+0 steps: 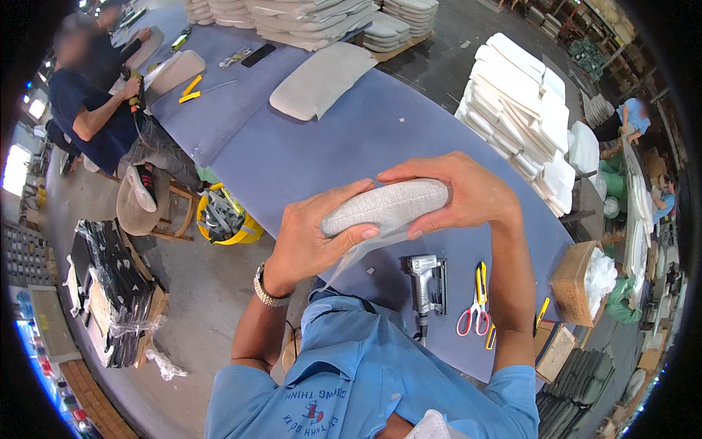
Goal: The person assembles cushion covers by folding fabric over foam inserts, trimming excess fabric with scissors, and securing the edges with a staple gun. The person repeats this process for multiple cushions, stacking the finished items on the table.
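Observation:
Between my two hands, above the table, is a light grey fabric-covered cushion pad (pixel 387 206), seen edge-on with a seam along its rim. My left hand (pixel 311 230) grips its left end, thumb on the near side. My right hand (pixel 464 194) wraps round the right end, fingers over the top and thumb below. A thin pale sheet of fabric or film (pixel 363 249) hangs from the pad's underside. Close to my body lie a pneumatic staple gun (pixel 424 285), red-handled scissors (pixel 474 320) and a yellow utility knife (pixel 480 282).
Another grey padded panel (pixel 322 80) lies farther up the blue table (pixel 248 157). White foam pads (pixel 515 110) are stacked on the right, beside a cardboard box (pixel 576 284). A yellow bucket (pixel 245 231) stands left of the table. A co-worker (pixel 91 110) sits at the far left.

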{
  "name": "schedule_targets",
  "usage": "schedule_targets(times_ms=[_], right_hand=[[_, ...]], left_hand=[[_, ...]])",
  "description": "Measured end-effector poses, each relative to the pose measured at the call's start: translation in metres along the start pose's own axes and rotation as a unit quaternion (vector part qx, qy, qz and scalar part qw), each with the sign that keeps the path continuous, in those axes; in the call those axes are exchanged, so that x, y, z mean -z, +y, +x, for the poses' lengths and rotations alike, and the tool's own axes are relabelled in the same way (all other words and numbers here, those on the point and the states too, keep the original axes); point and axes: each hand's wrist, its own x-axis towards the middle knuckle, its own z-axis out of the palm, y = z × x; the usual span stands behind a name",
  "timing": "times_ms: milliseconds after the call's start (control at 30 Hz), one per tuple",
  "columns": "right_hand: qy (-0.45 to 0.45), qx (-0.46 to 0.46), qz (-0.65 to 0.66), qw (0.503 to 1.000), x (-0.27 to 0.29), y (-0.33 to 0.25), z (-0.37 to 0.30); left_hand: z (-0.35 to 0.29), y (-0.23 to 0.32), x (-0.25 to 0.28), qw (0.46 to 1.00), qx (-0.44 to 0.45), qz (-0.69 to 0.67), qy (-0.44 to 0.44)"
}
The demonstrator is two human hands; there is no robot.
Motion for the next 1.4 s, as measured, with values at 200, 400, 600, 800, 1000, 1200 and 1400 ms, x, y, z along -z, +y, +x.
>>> schedule_targets(times_ms=[200, 400, 600, 800, 1000, 1200, 1400], right_hand=[[0.086, 0.015, -0.088, 0.992, -0.014, 0.004, -0.016], [0.237, 0.005, -0.153, 0.959, -0.033, -0.004, -0.028], [0.308, -0.077, -0.199, 0.927, -0.031, 0.004, -0.036], [0.396, 0.038, -0.259, 0.880, -0.020, 0.016, -0.032], [0.373, 0.027, -0.301, 0.877, -0.020, 0.021, -0.049], [0.405, -0.053, -0.244, 0.880, -0.023, 0.026, -0.061], [0.414, -0.168, -0.023, 0.894, -0.007, 0.035, -0.079]], left_hand=[[0.001, 0.006, -0.018, 0.994, -0.035, 0.059, 0.085], [0.010, 0.014, -0.025, 0.995, 0.041, 0.023, 0.089], [0.025, 0.012, -0.031, 0.996, -0.043, 0.066, 0.050], [0.049, 0.018, -0.038, 0.968, -0.170, 0.185, -0.006], [0.049, 0.028, -0.049, 0.979, -0.094, 0.173, -0.058], [0.051, 0.047, -0.063, 0.976, -0.083, 0.178, -0.091], [0.044, 0.049, -0.085, 0.991, -0.081, 0.090, -0.056]])
